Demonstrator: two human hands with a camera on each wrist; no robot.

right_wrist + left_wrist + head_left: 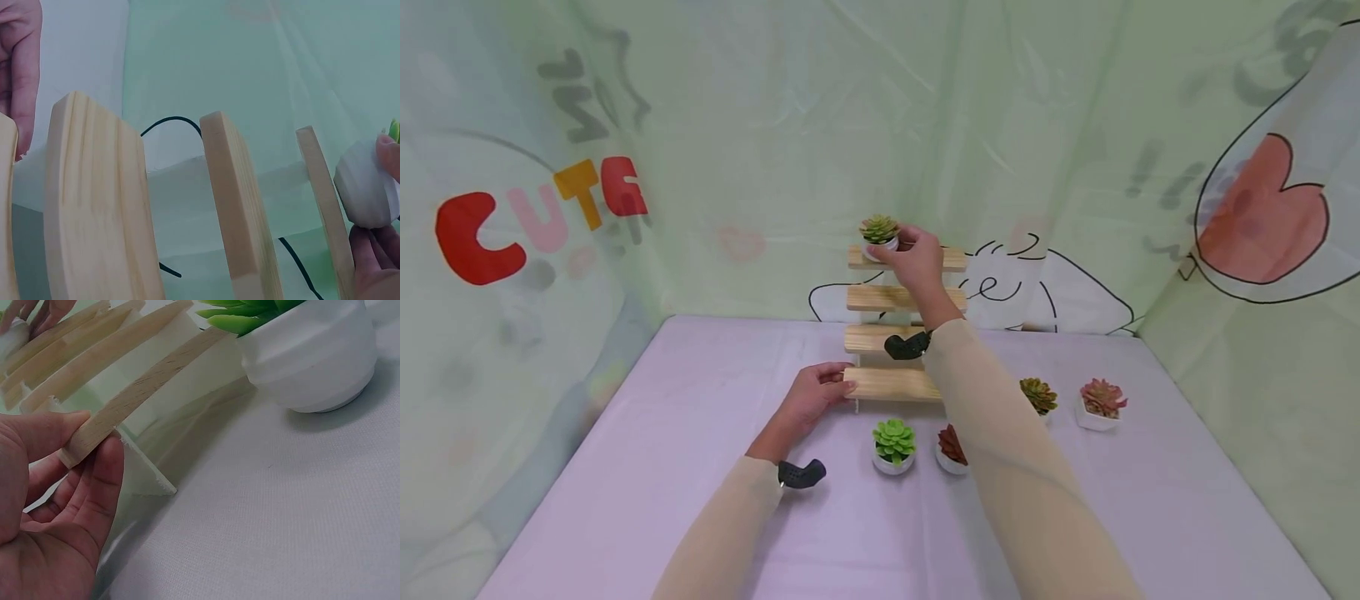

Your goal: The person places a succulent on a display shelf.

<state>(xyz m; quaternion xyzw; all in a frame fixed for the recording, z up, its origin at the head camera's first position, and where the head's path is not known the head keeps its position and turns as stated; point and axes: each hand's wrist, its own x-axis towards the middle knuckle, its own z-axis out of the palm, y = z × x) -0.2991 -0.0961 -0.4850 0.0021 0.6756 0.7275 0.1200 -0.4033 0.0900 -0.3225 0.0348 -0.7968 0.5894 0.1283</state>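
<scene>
A stepped stand with wooden shelves (pixel 891 384) stands near the back of the table. My left hand (pixel 811 398) pinches the left end of its lowest shelf between thumb and fingers, plain in the left wrist view at the shelf's end (pixel 94 434). At the top shelf (pixel 953 260), my right hand (pixel 919 260) grips a white pot (pixel 369 184) holding a green succulent (pixel 878 227). The pot is over the left part of that shelf, its base right at the board. Clear side panels (pixel 147 465) carry the shelves.
In front of the stand are a bright green succulent (pixel 893 440) and a dark red one (pixel 952 446), partly behind my right sleeve. Farther right stand a green-brown succulent (pixel 1038 395) and a pink one in a square white pot (pixel 1097 419). A printed curtain (pixel 760 167) hangs behind.
</scene>
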